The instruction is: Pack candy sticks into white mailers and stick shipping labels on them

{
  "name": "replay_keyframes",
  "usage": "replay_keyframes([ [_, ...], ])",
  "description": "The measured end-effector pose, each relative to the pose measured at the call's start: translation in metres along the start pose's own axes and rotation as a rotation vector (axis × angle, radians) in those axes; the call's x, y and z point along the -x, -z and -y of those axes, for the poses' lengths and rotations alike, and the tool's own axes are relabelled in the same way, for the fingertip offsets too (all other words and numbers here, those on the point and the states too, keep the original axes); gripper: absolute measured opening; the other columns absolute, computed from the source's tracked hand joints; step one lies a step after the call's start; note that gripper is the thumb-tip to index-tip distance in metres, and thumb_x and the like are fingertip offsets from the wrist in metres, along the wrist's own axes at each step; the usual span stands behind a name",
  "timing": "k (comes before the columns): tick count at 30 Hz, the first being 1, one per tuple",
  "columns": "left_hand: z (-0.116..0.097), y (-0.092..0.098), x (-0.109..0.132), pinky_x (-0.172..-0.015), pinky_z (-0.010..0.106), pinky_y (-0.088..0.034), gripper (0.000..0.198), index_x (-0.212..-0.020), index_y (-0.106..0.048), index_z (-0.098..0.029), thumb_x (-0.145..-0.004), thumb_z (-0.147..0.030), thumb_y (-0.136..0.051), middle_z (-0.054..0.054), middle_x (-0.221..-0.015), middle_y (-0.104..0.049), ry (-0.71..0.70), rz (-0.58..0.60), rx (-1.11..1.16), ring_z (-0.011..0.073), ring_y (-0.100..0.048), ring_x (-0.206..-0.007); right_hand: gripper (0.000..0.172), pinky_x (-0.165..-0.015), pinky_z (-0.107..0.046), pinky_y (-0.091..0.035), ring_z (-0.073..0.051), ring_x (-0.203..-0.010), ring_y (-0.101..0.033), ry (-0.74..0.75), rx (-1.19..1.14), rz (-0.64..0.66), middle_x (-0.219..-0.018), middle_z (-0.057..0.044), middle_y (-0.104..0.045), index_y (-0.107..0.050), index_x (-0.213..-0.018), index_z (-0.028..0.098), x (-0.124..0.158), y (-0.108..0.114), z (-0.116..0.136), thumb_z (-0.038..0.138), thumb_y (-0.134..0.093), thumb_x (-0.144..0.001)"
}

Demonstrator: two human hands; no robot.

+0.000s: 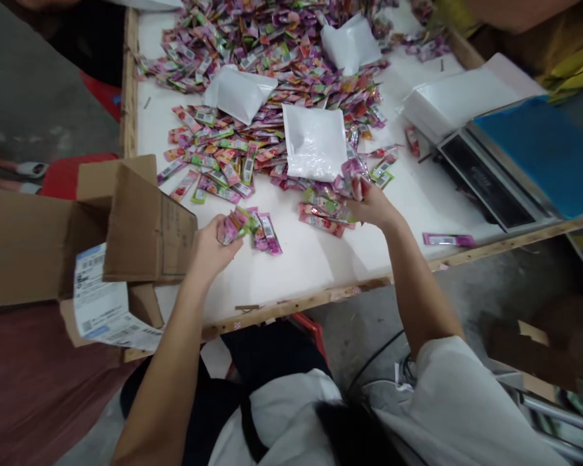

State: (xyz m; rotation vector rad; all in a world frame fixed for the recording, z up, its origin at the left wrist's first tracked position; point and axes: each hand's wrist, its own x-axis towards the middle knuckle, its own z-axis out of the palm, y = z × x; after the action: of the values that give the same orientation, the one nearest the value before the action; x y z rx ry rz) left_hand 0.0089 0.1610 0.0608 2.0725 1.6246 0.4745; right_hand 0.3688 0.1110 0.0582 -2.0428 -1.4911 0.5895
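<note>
My left hand (pixel 214 244) is closed on several small pink and green sachets (pixel 238 224) over the near part of the white table. Just right of it, a few purple sachets (pixel 268 233) lie on the surface. My right hand (pixel 373 204) has its fingers closed on pink-purple sachets (pixel 357 175) at the near right edge of the large sachet pile (pixel 267 58). Below that hand, loose red and green sachets (pixel 323 219) rest on the table. A white padded pouch (pixel 315 142) lies on the pile to the left of my right hand.
Two more white pouches (pixel 240 94) (pixel 350 44) lie on the heap. An open cardboard box (pixel 148 226) with a shipping label stands at the left. On the right are a scale (pixel 490 175) with a blue top and a white tray (pixel 466 97). A wooden rim (pixel 301 302) edges the table (pixel 315 272).
</note>
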Motion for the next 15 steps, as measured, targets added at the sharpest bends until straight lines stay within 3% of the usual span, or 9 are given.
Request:
replay_keyframes([
  [3, -0.009, 0.0, -0.015, -0.071, 0.029, -0.05, 0.034, -0.106, -0.059, -0.025, -0.077, -0.038, -0.07, 0.0, -0.082, -0.065, -0.083, 0.029, -0.048, 0.0208, -0.064, -0.079, 0.018, -0.071, -0.033, -0.046, -0.022, -0.075, -0.055, -0.032, 0.093, 0.071, -0.085, -0.006, -0.063, -0.057, -0.093, 0.019, -0.006, -0.001, 0.015, 0.026, -0.062, -0.077],
  [7, -0.032, -0.016, -0.026, -0.084, 0.034, -0.05, 0.051, -0.128, -0.057, -0.026, -0.078, -0.026, -0.069, 0.007, -0.112, -0.071, -0.205, 0.259, -0.223, 0.027, -0.067, -0.103, 0.034, -0.069, -0.032, -0.045, -0.025, -0.079, -0.06, -0.078, 0.303, 0.139, -0.09, -0.011, -0.068, -0.062, -0.095, 0.016, -0.023, -0.019, 0.027, 0.038, -0.073, -0.072],
  [9, -0.041, -0.026, -0.028, -0.087, 0.036, -0.05, 0.045, -0.121, -0.064, -0.027, -0.077, -0.018, -0.065, 0.008, -0.115, -0.071, -0.263, 0.378, -0.338, 0.0294, -0.067, -0.107, 0.032, -0.069, -0.03, -0.045, -0.026, -0.081, -0.063, -0.06, 0.389, 0.178, -0.091, -0.012, -0.069, -0.064, -0.093, 0.015, -0.028, -0.033, 0.029, 0.036, -0.074, -0.071],
  [11, -0.047, -0.034, -0.029, -0.085, 0.039, -0.05, 0.032, -0.104, -0.071, -0.026, -0.076, -0.014, -0.062, 0.009, -0.104, -0.074, -0.299, 0.461, -0.421, 0.0319, -0.069, -0.102, 0.029, -0.067, -0.029, -0.046, -0.026, -0.082, -0.064, -0.054, 0.422, 0.186, -0.09, -0.012, -0.07, -0.066, -0.09, 0.016, -0.028, -0.043, 0.028, 0.036, -0.073, -0.07],
  [15, -0.052, -0.04, -0.03, -0.086, 0.042, -0.049, 0.02, -0.088, -0.073, -0.023, -0.074, -0.014, -0.061, 0.011, -0.098, -0.074, -0.327, 0.463, -0.471, 0.0341, -0.069, -0.1, 0.029, -0.065, -0.031, -0.047, -0.025, -0.076, -0.063, -0.106, 0.332, 0.139, -0.081, -0.009, -0.068, -0.064, -0.082, 0.018, -0.024, -0.049, 0.021, 0.042, -0.073, -0.068],
])
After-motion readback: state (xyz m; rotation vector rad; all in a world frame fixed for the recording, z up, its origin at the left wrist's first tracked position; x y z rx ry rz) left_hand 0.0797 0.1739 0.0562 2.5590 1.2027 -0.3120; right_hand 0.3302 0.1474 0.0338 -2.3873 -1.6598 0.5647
